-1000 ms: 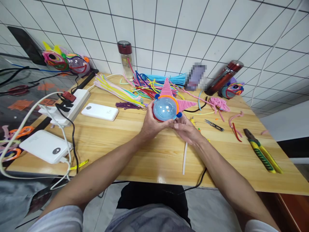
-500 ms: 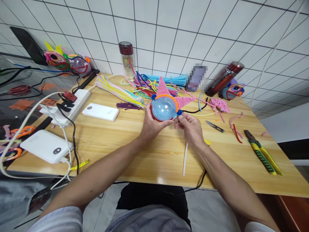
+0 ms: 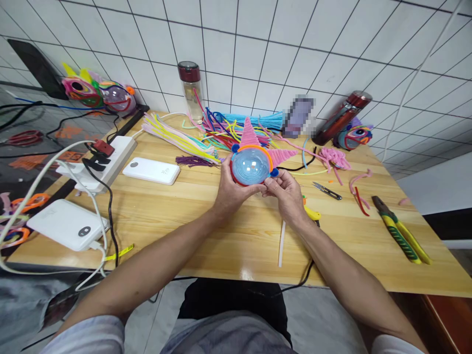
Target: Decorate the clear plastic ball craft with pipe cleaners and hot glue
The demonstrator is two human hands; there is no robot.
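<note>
A clear round dome (image 3: 250, 167) with an orange rim, two pink pointed ears and small blue balls is held above the wooden table (image 3: 177, 221). My left hand (image 3: 230, 194) wraps round its left and lower side, thumb along the bottom edge. At its lower right, the fingers of my right hand (image 3: 285, 191) are pressed together against the edge, just under a blue ball. A white stick (image 3: 281, 244) sticks out below my right hand, and a yellow tool (image 3: 312, 213), partly hidden, lies beside that wrist.
Fuzzy craft stems (image 3: 228, 130) lie behind the dome. Snips (image 3: 327, 191) and pliers (image 3: 398, 231) are on the right. A white power bank (image 3: 151, 170), a power strip (image 3: 110, 162) and cables are at left. Bottles (image 3: 190, 91) stand behind.
My right hand has shifted slightly left and in along the dome's lower edge. More of the yellow tool shows beside my wrist. The view has shifted a little.
</note>
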